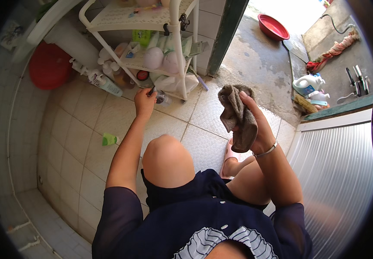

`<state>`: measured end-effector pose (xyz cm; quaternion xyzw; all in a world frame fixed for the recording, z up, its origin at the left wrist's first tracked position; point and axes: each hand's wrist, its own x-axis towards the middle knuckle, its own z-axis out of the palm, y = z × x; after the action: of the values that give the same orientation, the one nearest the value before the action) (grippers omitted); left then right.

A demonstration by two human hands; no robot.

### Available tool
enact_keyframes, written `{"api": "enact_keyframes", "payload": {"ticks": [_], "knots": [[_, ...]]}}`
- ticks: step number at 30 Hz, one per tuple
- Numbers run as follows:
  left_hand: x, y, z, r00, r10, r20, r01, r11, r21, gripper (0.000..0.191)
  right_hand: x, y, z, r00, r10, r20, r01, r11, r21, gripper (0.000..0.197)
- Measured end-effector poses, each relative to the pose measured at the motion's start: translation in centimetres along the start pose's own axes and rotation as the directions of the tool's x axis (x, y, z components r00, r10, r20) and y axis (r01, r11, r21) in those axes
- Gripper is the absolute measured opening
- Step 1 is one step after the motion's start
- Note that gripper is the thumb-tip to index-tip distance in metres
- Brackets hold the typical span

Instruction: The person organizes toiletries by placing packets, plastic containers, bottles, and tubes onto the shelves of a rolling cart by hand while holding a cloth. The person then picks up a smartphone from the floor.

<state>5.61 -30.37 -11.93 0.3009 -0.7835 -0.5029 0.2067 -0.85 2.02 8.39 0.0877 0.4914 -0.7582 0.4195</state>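
My left hand [144,103] grips the dark top of a small clear bottle [163,98] low at the foot of a white shelf rack [180,61]. The bottle leans away to the right, and my fingers hide part of its top. Bunched up in my right hand [261,129] is a damp-looking brown towelling cloth [239,113], held in the air above the tiled floor. My thumb lies over its front. Bottles and pouches fill the lower tiers of the rack beside my left hand, among them a dark jar with a red lid [142,75].
Several pump bottles [105,82] stand left of the rack, near a red basin [50,66]. A green tube [109,139] is on the floor. Beyond the doorway are another red basin [273,27] and a white detergent jug [308,84]. A ribbed door panel [335,168] stands at right.
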Motion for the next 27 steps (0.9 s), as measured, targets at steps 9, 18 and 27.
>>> {"api": "enact_keyframes", "payload": {"ticks": [9, 18, 27], "knots": [[3.2, -5.6, 6.9, 0.996, 0.050, -0.074, -0.051, 0.999, -0.012, 0.018, 0.9, 0.2, -1.3, 0.999, 0.051, -0.019, -0.050, 0.997, 0.056, 0.037], [4.2, -7.9, 10.1, 0.953, 0.238, -0.189, -0.218, 0.968, 0.121, 0.021, 1.3, 0.0, -0.8, 0.989, 0.106, -0.108, -0.084, 0.979, 0.186, 0.033], [4.9, -6.5, 11.3, 0.979, 0.119, 0.164, -0.158, 0.954, 0.254, 0.037, 1.2, -0.2, -1.0, 0.985, 0.115, -0.132, -0.077, 0.962, 0.262, 0.032]]}}
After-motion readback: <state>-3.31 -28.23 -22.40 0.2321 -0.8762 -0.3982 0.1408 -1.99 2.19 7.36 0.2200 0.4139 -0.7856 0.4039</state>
